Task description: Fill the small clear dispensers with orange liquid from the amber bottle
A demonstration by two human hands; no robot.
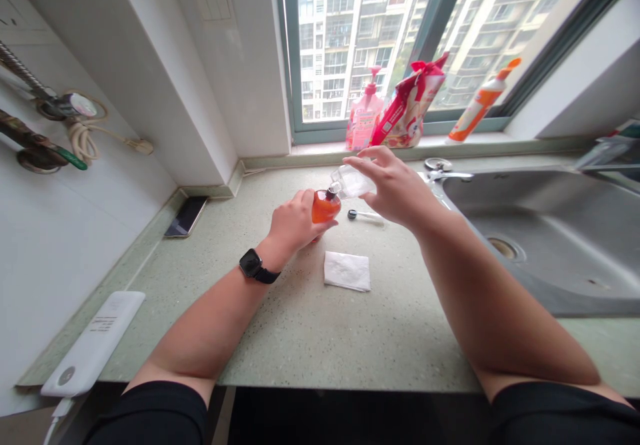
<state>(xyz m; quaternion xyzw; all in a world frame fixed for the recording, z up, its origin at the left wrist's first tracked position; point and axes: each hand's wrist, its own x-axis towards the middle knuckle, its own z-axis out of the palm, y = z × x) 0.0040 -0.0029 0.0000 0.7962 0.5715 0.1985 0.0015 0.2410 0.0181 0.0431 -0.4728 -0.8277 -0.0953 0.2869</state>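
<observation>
My left hand (295, 222) is wrapped around a bottle of orange-red liquid (325, 208), its dark-rimmed mouth facing up. In my right hand (393, 182) is a small clear bottle (353, 182), tipped so that its neck meets the orange bottle's mouth. Whether liquid is flowing between the two I cannot tell. Just below my right hand, a dropper with a black cap (353, 214) lies on the counter. A folded white tissue (347, 271) rests nearer to me, between my forearms.
The speckled counter (350, 345) carries a phone (186, 216) and a white power bank (94, 342) on the left. A steel sink (550, 232) is at right. On the windowsill stand a pink pump bottle (365, 120), a red-and-white bag (413, 108) and an orange bottle (477, 108).
</observation>
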